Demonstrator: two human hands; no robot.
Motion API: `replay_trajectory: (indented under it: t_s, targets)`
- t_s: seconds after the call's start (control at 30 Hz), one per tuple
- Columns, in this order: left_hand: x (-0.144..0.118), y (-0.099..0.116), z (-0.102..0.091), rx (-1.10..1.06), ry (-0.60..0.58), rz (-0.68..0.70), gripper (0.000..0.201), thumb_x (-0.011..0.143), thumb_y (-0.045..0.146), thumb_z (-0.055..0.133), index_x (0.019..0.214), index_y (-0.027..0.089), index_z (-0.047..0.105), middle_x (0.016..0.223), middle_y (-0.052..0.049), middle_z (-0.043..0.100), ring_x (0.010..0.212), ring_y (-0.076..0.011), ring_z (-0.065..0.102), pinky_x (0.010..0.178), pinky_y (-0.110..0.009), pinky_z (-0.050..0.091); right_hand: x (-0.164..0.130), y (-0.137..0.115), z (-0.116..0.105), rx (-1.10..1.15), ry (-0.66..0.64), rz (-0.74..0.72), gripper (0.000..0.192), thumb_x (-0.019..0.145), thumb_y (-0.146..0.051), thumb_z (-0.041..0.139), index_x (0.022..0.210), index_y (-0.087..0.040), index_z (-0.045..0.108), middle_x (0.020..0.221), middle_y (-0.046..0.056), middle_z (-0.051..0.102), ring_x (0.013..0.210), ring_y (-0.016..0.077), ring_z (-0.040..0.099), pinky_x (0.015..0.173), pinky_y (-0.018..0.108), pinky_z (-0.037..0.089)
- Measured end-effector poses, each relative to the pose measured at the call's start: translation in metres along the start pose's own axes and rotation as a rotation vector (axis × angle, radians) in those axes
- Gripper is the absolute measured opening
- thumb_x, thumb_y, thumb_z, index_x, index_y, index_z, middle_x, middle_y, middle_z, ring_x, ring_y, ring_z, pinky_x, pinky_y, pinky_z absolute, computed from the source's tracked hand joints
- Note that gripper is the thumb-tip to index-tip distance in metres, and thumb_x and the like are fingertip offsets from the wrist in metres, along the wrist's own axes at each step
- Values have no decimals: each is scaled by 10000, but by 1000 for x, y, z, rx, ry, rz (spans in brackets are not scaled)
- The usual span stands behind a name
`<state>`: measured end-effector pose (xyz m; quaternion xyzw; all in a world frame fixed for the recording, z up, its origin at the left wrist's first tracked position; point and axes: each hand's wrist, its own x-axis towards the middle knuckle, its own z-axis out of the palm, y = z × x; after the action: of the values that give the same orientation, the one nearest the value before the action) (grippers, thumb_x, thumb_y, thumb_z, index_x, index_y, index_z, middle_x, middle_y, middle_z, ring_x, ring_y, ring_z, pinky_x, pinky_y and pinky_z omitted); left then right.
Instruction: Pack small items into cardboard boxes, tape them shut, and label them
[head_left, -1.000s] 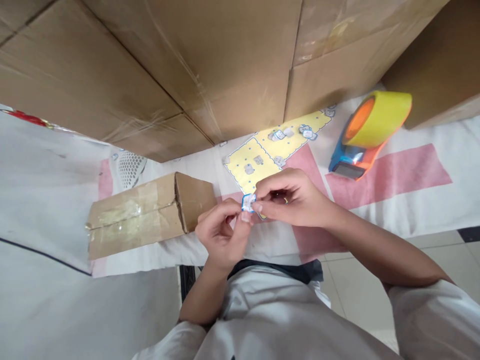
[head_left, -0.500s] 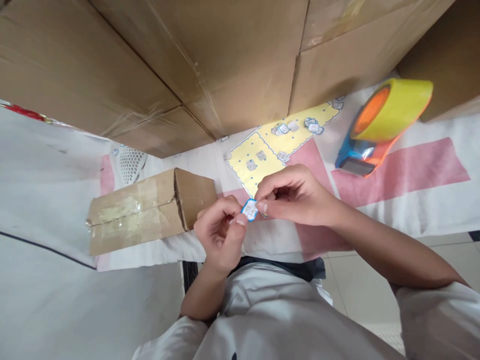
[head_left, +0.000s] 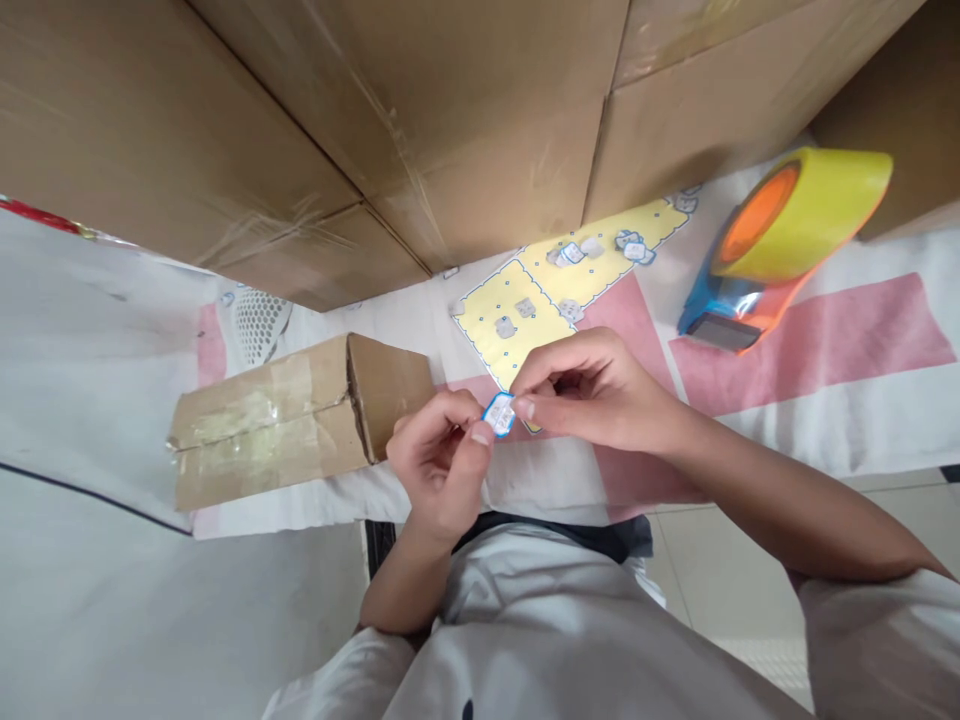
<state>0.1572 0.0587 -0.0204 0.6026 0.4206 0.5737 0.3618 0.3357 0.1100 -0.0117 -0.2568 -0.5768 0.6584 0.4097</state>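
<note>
Between my two hands is a small white sticker (head_left: pixel 499 413) with a blue edge and faint printing. My left hand (head_left: pixel 442 455) pinches its left side between thumb and forefinger. At its right side, my right hand (head_left: pixel 592 393) pinches the edge the same way. Just beyond them lies a yellow sheet (head_left: pixel 484 335) with blue scalloped borders, partly covered by my right hand. Several small grey-and-white cut pieces (head_left: pixel 570 253) rest on it, some of them overlapping.
A taped cardboard box (head_left: pixel 300 420) lies left of my hands. Large cardboard boxes (head_left: pixel 480 130) wall off the back. A tape dispenser (head_left: pixel 795 240) with a yellow roll stands at the right on the pink-and-white cloth (head_left: pixel 810 350). A white perforated object (head_left: pixel 259 325) sits behind the small box.
Both hands keep their pinch on the sticker, which has tilted very slightly. The view has shifted a little; otherwise the surroundings look the same.
</note>
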Motion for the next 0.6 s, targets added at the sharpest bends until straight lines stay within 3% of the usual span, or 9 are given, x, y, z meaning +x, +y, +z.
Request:
replay_trajectory:
  t_s: [0.23, 0.4, 0.47, 0.5, 0.6]
  targets:
    - [1, -1, -1, 25, 0, 14, 212, 927, 228, 627, 737, 180, 545, 569, 52, 420, 514, -79, 364, 533, -251, 313, 1, -1, -1, 24, -9, -3, 259, 884, -368, 748, 757, -146, 703, 535, -60, 483, 495, 55, 421, 460, 207, 304]
    - [-2, 0, -1, 81, -5, -63, 198, 937, 232, 627, 753, 184, 571, 586, 50, 448, 522, -78, 395, 517, -229, 319, 2, 3, 1, 3, 48, 5, 208, 862, -330, 763, 781, -146, 712, 540, -61, 490, 496, 59, 429, 456, 202, 308]
    - [-9, 2, -1, 146, -47, -135, 75, 950, 223, 612, 896, 201, 660, 607, 53, 475, 521, -78, 414, 502, -212, 331, 3, 9, 2, -23, 77, 21, 186, 869, -317, 749, 800, -146, 721, 537, -61, 490, 492, 62, 427, 458, 205, 313]
    - [-15, 4, -4, 190, -77, -159, 114, 955, 216, 605, 1032, 217, 688, 609, 59, 478, 513, -78, 414, 496, -206, 338, 4, 13, 2, -36, 88, 27, 178, 871, -312, 743, 806, -147, 723, 535, -62, 485, 490, 62, 421, 460, 206, 314]
    - [-43, 13, -27, 397, -144, -111, 453, 928, 185, 616, 1377, 245, 600, 600, 76, 485, 493, -84, 412, 506, -208, 372, 8, 27, 3, -68, 83, 26, 171, 874, -304, 729, 806, -147, 719, 541, -64, 472, 500, 62, 391, 471, 209, 305]
